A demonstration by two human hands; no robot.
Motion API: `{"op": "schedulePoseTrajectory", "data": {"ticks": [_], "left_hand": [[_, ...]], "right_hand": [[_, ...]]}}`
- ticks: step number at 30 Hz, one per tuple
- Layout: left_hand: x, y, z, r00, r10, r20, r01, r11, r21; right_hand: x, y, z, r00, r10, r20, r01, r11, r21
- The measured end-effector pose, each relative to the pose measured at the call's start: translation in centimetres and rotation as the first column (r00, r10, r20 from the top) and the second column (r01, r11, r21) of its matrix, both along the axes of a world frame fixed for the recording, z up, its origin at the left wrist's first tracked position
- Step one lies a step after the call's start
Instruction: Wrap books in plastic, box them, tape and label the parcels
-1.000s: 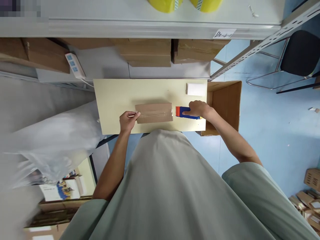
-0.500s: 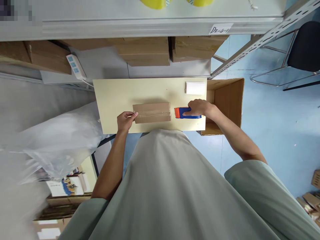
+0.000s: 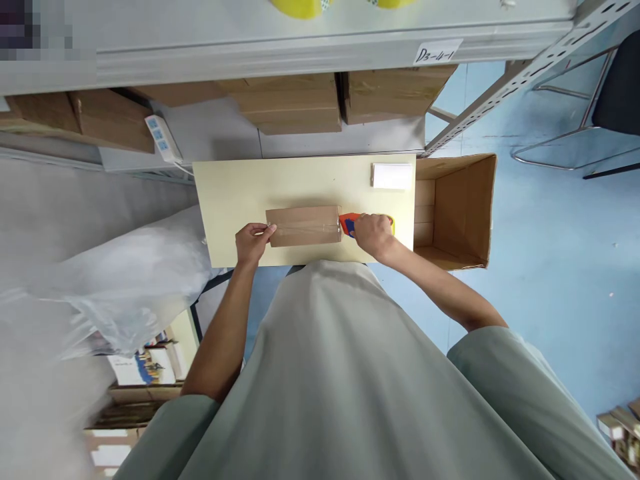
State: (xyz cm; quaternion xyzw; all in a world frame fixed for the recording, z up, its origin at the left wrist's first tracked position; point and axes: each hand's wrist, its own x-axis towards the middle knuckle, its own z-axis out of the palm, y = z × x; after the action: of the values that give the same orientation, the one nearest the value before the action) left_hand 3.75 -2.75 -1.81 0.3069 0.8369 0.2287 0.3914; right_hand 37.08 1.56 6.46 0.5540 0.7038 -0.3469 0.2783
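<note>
A narrow brown cardboard box (image 3: 304,226) lies lengthwise on the cream tabletop (image 3: 230,190), with a strip of clear tape along its top. My left hand (image 3: 253,241) pinches the left end of the box between thumb and fingers. In my right hand (image 3: 374,235) is a blue and orange tape dispenser (image 3: 349,224), with some yellow showing at its right. Its orange front end is against or just beside the box's right end; I cannot tell whether they touch. My fingers cover most of the dispenser.
A small white stack (image 3: 393,176) sits at the tabletop's back right. An open carton (image 3: 457,212) stands at the right edge. Behind are shelved boxes (image 3: 295,103), a power strip (image 3: 163,139) and a metal upright (image 3: 500,87). A plastic-wrapped bundle (image 3: 145,267) lies left.
My right hand has moved left with the tape dispenser, up to the box's right end, and the dispenser has turned in my grip. My left hand and the box stay put.
</note>
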Motion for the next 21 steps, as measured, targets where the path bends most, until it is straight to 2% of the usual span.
{"op": "schedulePoseTrajectory", "data": {"ticks": [3, 6, 9, 12, 15, 18, 21], "left_hand": [[0.0, -0.1, -0.1, 1.0, 0.008, 0.02, -0.008, 1.0, 0.005], [0.1, -0.1, -0.2, 0.999, 0.03, 0.043, -0.031, 0.999, 0.012], [0.1, -0.1, -0.3, 0.995, 0.063, 0.072, -0.065, 0.998, 0.023], [-0.2, -0.1, -0.4, 0.988, 0.091, 0.122, -0.094, 0.995, 0.016], [-0.7, 0.0, -0.6, 0.971, 0.135, 0.197, -0.14, 0.99, 0.01], [-1.1, 0.0, -1.0, 0.945, 0.169, 0.28, -0.175, 0.985, -0.006], [-1.1, -0.1, -1.4, 0.928, 0.173, 0.33, -0.183, 0.983, 0.002]], "right_hand": [[-0.4, -1.1, -1.5, 0.998, -0.055, 0.006, 0.054, 0.992, 0.112], [0.1, -1.8, -2.9, 0.979, -0.199, 0.047, 0.19, 0.969, 0.158], [0.7, -2.1, -3.5, 0.903, -0.429, -0.015, 0.424, 0.886, 0.19], [0.4, -2.3, -3.7, 0.781, -0.593, -0.196, 0.615, 0.784, 0.078], [-0.9, -2.7, -4.2, 0.686, -0.652, -0.322, 0.695, 0.719, 0.022], [-1.8, -3.1, -5.2, 0.633, -0.687, -0.357, 0.748, 0.661, 0.055], [-1.9, -3.4, -6.4, 0.539, -0.715, -0.446, 0.818, 0.57, 0.075]]}}
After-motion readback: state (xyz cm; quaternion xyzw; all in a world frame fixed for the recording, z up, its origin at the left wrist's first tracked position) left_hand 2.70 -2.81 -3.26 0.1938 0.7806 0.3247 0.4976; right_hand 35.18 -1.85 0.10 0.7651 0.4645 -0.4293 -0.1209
